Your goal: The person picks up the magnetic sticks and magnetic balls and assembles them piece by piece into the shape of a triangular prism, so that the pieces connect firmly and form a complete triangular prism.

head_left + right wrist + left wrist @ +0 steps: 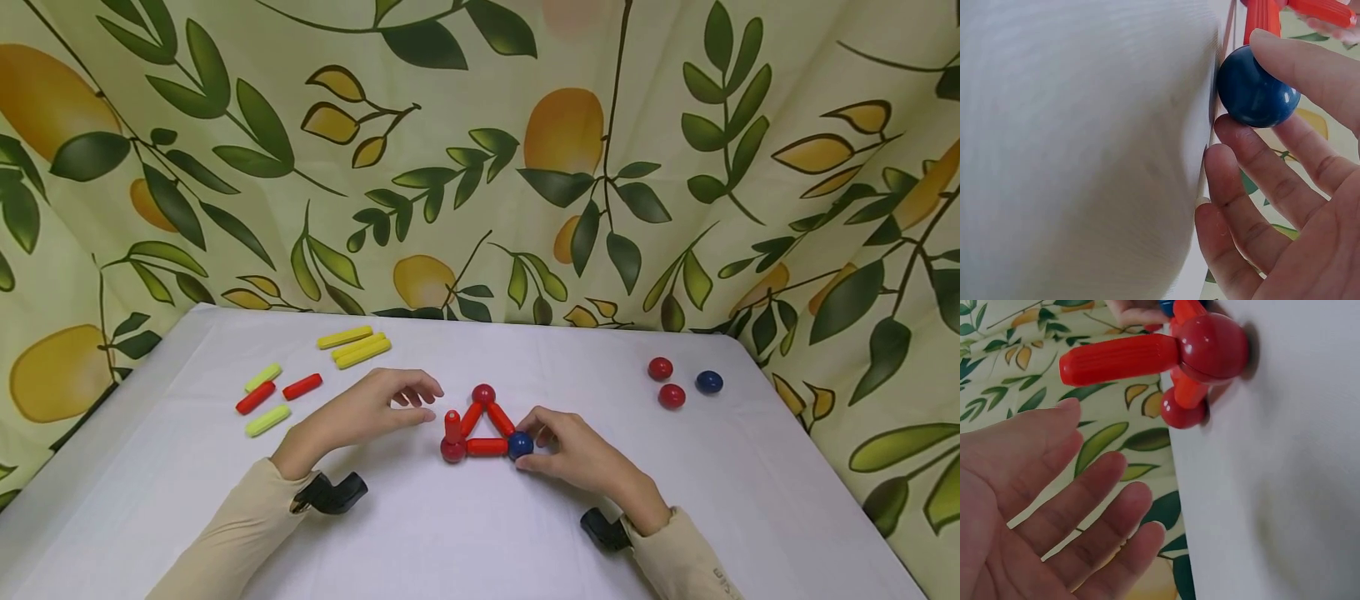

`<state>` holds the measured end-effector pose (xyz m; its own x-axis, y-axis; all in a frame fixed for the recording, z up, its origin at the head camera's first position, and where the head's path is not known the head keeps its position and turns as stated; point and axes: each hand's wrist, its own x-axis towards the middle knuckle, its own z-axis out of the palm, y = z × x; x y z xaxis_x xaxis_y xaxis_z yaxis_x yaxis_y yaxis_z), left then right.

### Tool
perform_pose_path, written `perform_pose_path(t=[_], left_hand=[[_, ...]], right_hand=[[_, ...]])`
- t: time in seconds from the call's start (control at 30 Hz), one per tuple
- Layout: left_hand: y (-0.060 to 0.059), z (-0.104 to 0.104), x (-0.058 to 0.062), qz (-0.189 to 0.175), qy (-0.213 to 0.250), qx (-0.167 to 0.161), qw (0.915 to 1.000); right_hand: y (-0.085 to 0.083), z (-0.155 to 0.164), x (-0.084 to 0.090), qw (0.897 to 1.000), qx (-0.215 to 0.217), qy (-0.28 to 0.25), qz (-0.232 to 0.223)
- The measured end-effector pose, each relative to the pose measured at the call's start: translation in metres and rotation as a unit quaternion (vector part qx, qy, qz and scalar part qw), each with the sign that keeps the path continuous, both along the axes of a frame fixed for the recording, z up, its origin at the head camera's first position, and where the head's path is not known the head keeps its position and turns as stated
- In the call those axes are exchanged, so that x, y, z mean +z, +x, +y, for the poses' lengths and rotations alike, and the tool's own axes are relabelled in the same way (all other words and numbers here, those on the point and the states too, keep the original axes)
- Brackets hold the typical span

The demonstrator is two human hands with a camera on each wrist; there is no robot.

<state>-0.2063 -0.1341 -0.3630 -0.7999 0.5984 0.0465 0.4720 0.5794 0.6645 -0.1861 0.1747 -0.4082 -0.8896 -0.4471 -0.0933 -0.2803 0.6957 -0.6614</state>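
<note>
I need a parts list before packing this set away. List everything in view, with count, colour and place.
Triangle rods: 3, red, lying flat at table centre, joined by balls.
Upright rod: 1, red, standing on the triangle's left corner ball.
Triangle corner balls: 2 red, top and left; 1 blue, right corner.
Loose balls: 2 red, 1 blue, table's right rear.
Long rods: 3, yellow, left rear.
Short rods: 2 red, 2 yellow-green, left side.
Table: 1, white.
Leaf-and-fruit cloth: 1, green and orange, backdrop.
Left hand: open, beside the upright rod, holding nothing.
Right hand: fingers pinch the blue corner ball.
</note>
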Motion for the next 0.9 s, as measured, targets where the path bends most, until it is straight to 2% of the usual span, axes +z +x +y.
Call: perform_pose_path(t=[0.13, 0.47, 0.73, 0.9], left_hand=[[0.002, -0.008, -0.001, 0.006, 0.002, 0.02, 0.9998], [0.008, -0.04, -0.001, 0.014, -0.005, 0.038, 0.9992], [0.015, -0.067, 0.003, 0.046, -0.017, 0.05, 0.9976], [0.016, -0.078, 0.003, 0.041, -0.023, 0.051, 0.9976]], right_hand=[[0.0, 0.0, -0.001, 1.0, 0.001, -0.001, 0.002], [0.0, 0.0, -0.001, 1.0, 0.001, -0.004, 0.003], [0.0, -0.001, 0.0, 1.0, -0.001, -0.003, -0.001], [0.001, -0.001, 0.0, 1.0, -0.005, -0.004, -0.006]])
